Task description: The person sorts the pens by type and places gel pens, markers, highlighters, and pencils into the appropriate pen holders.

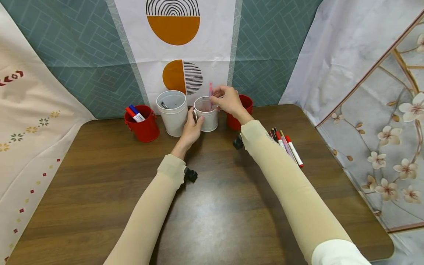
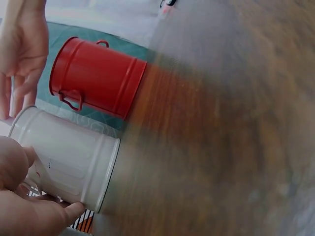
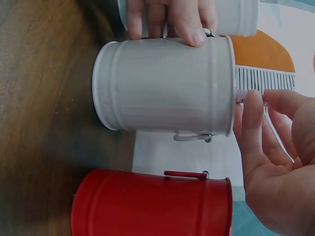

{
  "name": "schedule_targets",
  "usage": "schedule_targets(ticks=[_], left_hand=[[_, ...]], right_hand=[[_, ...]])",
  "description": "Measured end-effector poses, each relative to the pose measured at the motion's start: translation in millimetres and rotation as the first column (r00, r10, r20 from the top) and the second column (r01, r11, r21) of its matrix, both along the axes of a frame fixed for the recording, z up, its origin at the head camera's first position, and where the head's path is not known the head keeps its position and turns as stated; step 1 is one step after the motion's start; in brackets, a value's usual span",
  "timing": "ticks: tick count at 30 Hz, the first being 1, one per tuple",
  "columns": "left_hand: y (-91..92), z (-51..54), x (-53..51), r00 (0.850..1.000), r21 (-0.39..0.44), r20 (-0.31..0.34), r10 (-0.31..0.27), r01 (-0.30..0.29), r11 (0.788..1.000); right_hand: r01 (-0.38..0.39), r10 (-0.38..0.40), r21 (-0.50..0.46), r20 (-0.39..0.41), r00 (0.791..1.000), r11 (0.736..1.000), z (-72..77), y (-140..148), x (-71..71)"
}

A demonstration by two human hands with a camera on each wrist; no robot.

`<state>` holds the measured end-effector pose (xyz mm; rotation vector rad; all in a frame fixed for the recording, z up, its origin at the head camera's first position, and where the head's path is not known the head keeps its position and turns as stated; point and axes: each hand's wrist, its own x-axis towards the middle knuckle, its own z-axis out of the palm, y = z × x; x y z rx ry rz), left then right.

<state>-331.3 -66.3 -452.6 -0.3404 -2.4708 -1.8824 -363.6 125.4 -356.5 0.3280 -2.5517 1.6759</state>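
A small white metal bucket (image 1: 209, 122) stands at the back of the table. My left hand (image 1: 191, 130) grips its left side, with the thumb toward the front. In the right wrist view, those fingers touch the white bucket (image 3: 162, 86) near its ring handle. Over the rim, my right hand (image 1: 230, 101) pinches a pink pen (image 1: 210, 89) between thumb and fingers. The pen is upright, its lower part inside the bucket. The right wrist view shows a short length of the pink pen (image 3: 241, 96) between the rim and the fingertips.
Left of the small bucket is a larger white bucket (image 1: 173, 119) with a dark pen inside. A red bucket (image 1: 142, 129) at far left holds red and blue markers. Another red bucket (image 1: 233, 123) stands to the right. Several pens and markers (image 1: 294, 151) lie beyond my right forearm.
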Motion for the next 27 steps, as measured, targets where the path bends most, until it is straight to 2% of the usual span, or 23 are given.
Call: schedule_targets(ticks=[18,23,27], left_hand=[[0.6,0.5,-0.6,1.0,-0.004,-0.005,-0.008,0.008,1.0],[-0.1,0.2,-0.5,1.0,0.002,-0.001,-0.008,0.008,1.0],[0.2,1.3,-0.4,1.0,0.011,-0.001,-0.008,0.008,1.0]], right_hand=[[-0.011,0.012,-0.02,0.008,1.0,1.0,-6.7,-3,0.5],[-0.028,0.028,-0.027,-0.001,1.0,0.999,-3.3,1,3.4],[-0.036,0.036,0.019,-0.029,0.999,0.999,6.6,12,8.5]])
